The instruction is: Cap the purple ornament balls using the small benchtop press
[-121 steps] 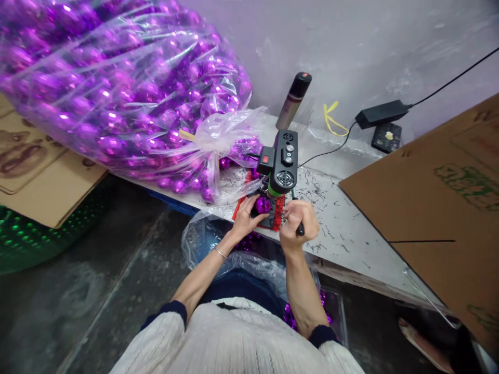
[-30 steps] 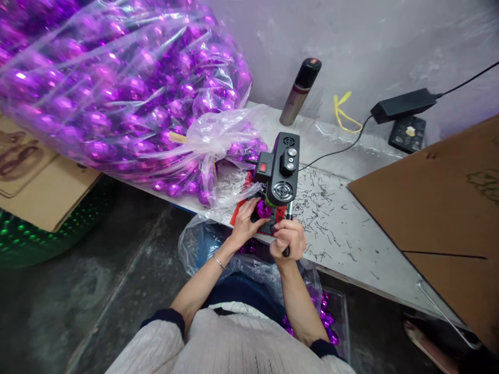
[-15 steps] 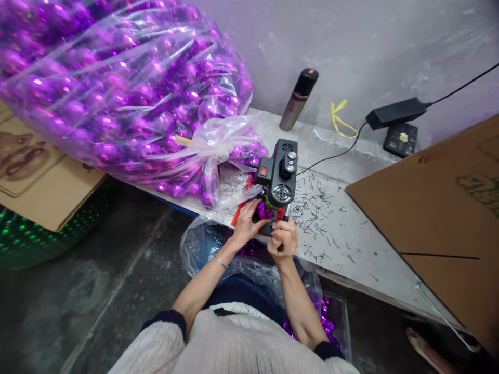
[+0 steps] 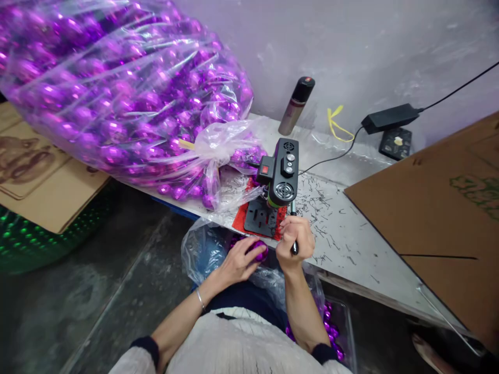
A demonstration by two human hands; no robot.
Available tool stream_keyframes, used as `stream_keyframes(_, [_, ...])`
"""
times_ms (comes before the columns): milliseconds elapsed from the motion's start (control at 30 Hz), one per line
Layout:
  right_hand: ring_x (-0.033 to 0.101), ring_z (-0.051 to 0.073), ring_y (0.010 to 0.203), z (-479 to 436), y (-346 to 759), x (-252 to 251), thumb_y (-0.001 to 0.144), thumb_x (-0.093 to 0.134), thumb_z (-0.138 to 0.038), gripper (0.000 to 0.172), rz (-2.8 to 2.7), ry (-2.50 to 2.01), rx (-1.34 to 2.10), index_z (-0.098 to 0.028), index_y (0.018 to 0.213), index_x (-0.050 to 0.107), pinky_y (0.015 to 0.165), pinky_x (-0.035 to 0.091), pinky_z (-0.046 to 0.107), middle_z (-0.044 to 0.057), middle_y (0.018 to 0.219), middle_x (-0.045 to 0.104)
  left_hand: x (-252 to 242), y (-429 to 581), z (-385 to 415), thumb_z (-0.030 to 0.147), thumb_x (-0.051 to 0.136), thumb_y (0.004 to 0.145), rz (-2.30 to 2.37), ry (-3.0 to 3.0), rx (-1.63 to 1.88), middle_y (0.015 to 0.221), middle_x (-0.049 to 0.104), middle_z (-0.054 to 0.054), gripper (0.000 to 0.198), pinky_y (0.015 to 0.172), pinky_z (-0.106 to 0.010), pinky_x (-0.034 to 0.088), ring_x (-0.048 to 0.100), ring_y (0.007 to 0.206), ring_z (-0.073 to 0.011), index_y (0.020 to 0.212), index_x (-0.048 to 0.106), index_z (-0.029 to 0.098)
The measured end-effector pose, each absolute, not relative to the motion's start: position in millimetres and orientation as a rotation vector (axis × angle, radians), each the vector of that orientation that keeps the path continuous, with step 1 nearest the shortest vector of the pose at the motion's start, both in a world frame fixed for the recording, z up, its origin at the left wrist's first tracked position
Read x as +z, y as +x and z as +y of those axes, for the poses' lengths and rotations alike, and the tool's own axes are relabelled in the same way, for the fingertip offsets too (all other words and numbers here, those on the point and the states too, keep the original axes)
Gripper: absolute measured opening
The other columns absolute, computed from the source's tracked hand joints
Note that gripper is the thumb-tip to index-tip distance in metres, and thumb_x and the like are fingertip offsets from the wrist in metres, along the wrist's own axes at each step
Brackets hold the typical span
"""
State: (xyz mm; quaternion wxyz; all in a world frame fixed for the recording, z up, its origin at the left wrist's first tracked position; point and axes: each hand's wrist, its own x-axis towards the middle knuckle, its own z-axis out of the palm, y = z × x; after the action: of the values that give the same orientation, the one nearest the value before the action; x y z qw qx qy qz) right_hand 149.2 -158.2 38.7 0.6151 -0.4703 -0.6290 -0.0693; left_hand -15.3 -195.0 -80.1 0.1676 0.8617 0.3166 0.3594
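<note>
Fingers of the left hand, head view: curled around one metallic purple ball, near the bench edge, off the lever press's slotted base plate. Right hand wrapped round the black lever handle. Judged mid-run: tied bag full, more balls in the transparent tub; held ball finished or not, cannot tell.

We lose the big bag past the left and top edges.
The left hand covers part of the purple ball, the right hand hides the handle's middle, and the carton leaves our view rightward.
</note>
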Motion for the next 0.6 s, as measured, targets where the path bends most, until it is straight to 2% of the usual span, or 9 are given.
stream_keyframes(100, [0.060, 0.014, 0.068, -160, 149, 32, 0.094, 0.049, -0.011, 0.021, -1.455, -1.078, -0.159, -0.023, 0.077, 0.054, 0.063, 0.047, 0.029, -0.001, 0.071, 0.060, -87, -22, -205, 0.050, 0.067, 0.093, 0.879, 2.517, 0.944, 0.137, 0.063, -0.020, 0.062, 0.099, -0.049, 0.057, 0.063, 0.127, -0.0323, 0.144, 0.053, 0.019])
stream_keyframes(167, [0.060, 0.014, 0.068, -159, 149, 32, 0.093, 0.049, -0.010, 0.021, -1.469, -1.074, -0.164, -0.023, 0.077, 0.053, 0.063, 0.048, 0.029, -0.001, 0.071, 0.061, -81, -20, -187, 0.054, 0.062, 0.095, 0.919, 2.497, 1.046, 0.133, 0.066, -0.019, 0.058, 0.098, -0.046, 0.058, 0.065, 0.124, -0.0300, 0.140, 0.057, 0.018])
stream_keyframes(233, [0.060, 0.014, 0.068, -159, 148, 34, 0.093, 0.048, -0.009, 0.022, -1.477, -1.075, -0.172, -0.023, 0.076, 0.052, 0.063, 0.047, 0.028, -0.001, 0.071, 0.060, -67, -15, -149, 0.039, 0.052, 0.104, 1.066, 2.418, 1.198, 0.129, 0.069, -0.016, 0.037, 0.101, -0.042, 0.056, 0.067, 0.121, -0.0248, 0.134, 0.062, 0.019])
stream_keyframes(333, [0.059, 0.013, 0.067, -159, 147, 37, 0.092, 0.048, -0.007, 0.023, -1.471, -1.082, -0.175, -0.023, 0.076, 0.051, 0.063, 0.047, 0.027, -0.002, 0.071, 0.059, -40, -5, -71, 0.022, 0.044, 0.104, 1.466, 2.141, 1.285, 0.129, 0.070, -0.015, 0.033, 0.110, -0.043, 0.050, 0.065, 0.124, -0.0244, 0.126, 0.067, 0.016])
stream_keyframes(467, [0.059, 0.013, 0.067, -159, 147, 35, 0.092, 0.049, -0.007, 0.023, -1.467, -1.078, -0.168, -0.023, 0.076, 0.052, 0.063, 0.047, 0.027, -0.002, 0.071, 0.060, -19, 15, 11, 0.021, 0.062, 0.094, 1.558, 1.832, 0.949, 0.116, 0.076, -0.015, 0.023, 0.103, -0.039, 0.051, 0.070, 0.114, -0.0288, 0.113, 0.074, 0.014])
stream_keyframes(600, [0.059, 0.014, 0.067, -159, 147, 32, 0.091, 0.049, -0.007, 0.023, -1.464, -1.070, -0.175, -0.022, 0.076, 0.053, 0.062, 0.047, 0.028, -0.001, 0.071, 0.061, -20, 37, 31, 0.014, 0.073, 0.081, 1.482, 1.645, 0.826, 0.099, 0.080, -0.015, 0.012, 0.096, -0.039, 0.053, 0.073, 0.103, -0.0339, 0.092, 0.077, 0.012])
